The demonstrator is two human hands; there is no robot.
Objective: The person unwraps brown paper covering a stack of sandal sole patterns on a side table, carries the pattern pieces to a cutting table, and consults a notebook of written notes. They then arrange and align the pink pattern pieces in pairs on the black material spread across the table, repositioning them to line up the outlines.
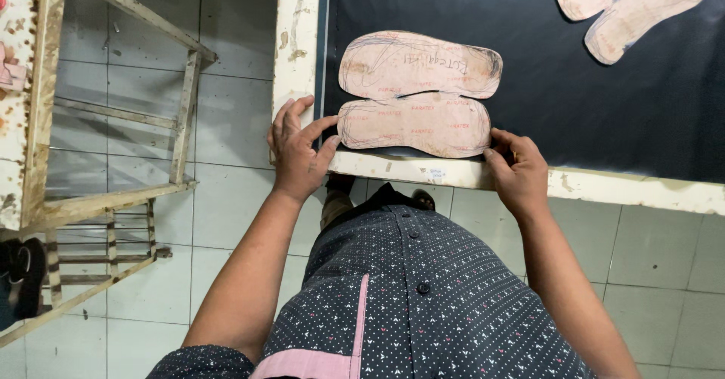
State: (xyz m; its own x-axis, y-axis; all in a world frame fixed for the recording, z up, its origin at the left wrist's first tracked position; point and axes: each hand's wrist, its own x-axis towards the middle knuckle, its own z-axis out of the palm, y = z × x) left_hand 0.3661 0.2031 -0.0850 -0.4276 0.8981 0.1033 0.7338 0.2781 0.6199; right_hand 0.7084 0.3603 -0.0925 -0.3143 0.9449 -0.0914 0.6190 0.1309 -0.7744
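Two pinkish cardboard sole patterns lie side by side on a black sheet (pixel 574 100) on the worktable. My left hand (pixel 298 152) rests on the table's pale front corner, its fingertips touching the left end of the nearer sole pattern (pixel 414 126). At the right end of that same pattern, my right hand (pixel 517 171) presses its fingertips against the edge. The farther sole pattern (pixel 419 66) lies just behind, touching the nearer one. Neither hand grips anything.
Two more sole patterns (pixel 630 1) overlap at the table's far right. The table's cream wooden rim (pixel 604 186) runs along the front. A worn wooden rack (pixel 113 190) stands on the tiled floor at the left. My patterned dark shirt fills the bottom.
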